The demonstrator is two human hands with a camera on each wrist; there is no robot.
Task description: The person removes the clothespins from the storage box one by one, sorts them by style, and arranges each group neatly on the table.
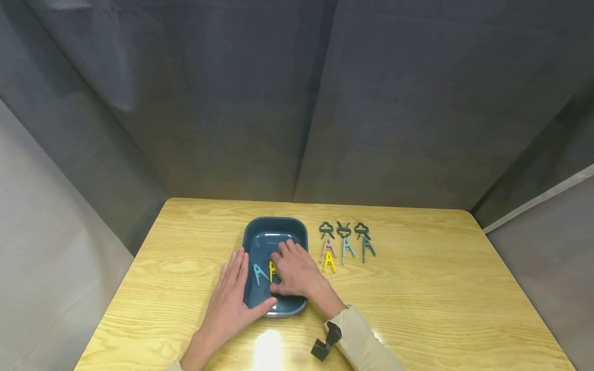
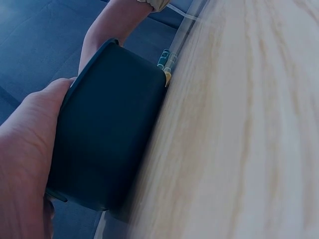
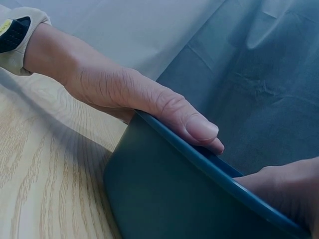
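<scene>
The left hand [image 1: 232, 296] is lying flat on the table [image 1: 441, 309], fingers straight and together against the left wall of the tub [image 1: 297, 229], thumb hooked over the near rim at about 6 o'clock. The tub is sitting at the table's centre. Inside it, a light-blue clip [image 1: 259, 273] and a yellow clip [image 1: 273, 270] are lying side by side near the middle. The right hand [image 1: 294, 273] is reaching into the tub from 5 o'clock, fingers spread, fingertips over the yellow clip; whether it is pinching the clip cannot be told. At 3 o'clock of the tub, a row of clips [image 1: 345, 242] is lying on the table, well apart from both hands.
</scene>
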